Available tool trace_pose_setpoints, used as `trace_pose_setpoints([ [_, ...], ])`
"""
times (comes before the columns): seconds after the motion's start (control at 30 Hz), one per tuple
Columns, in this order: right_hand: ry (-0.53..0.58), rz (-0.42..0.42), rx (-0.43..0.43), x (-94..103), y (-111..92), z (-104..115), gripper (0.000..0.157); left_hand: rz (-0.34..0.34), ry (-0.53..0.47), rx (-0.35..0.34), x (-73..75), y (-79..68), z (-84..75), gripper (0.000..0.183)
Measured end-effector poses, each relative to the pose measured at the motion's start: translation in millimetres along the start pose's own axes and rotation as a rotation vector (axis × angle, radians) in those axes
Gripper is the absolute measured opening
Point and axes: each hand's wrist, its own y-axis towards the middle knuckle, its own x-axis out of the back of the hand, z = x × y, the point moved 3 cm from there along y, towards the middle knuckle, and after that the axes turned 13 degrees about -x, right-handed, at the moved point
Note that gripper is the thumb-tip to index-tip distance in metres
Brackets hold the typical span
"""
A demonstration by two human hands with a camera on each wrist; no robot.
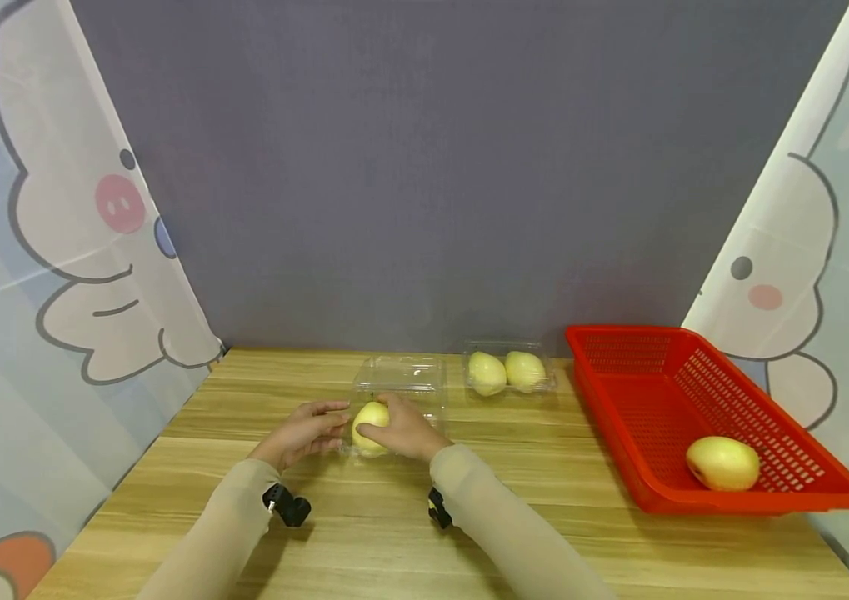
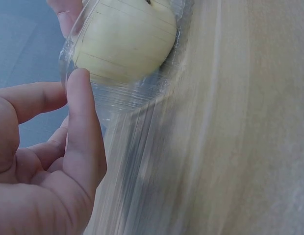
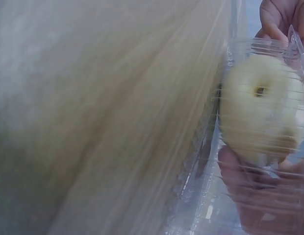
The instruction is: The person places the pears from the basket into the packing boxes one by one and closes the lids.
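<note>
A clear plastic clamshell box [image 1: 403, 373] lies on the table in front of me, its lid folded back. My right hand [image 1: 411, 427] holds a pale yellow pear [image 1: 369, 423] inside the near left part of the box. Through the box wall in the right wrist view, fingers [image 3: 260, 205] curl against the pear [image 3: 257, 105]. At the left end, my left hand [image 1: 306, 433] pinches the box rim between thumb and finger, as the left wrist view shows. The ribbed wall [image 2: 125, 95] there stands between that hand and the pear.
Behind to the right, another clear box [image 1: 550, 382] contains two yellow pears [image 1: 505, 371]. A red plastic basket [image 1: 611, 425] stands on the right with one pear [image 1: 724, 463] in its near corner. A grey panel [image 1: 409, 183] rises along the table's back edge.
</note>
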Motion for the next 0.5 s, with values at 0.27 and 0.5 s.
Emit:
trace_pose_setpoints([
  [0.27, 0.035, 0.026, -0.02, -0.8, -0.4, -1.2, 0.074, 0.03, -0.014, -0.002, -0.4, -0.2, 0.3, 0.053],
  [0.5, 0.053, 0.04, 0.0, -1.4, 0.1, 0.8, 0.072, 0.04, -0.029, -0.006, 0.3, -0.4, -0.4, 0.053],
])
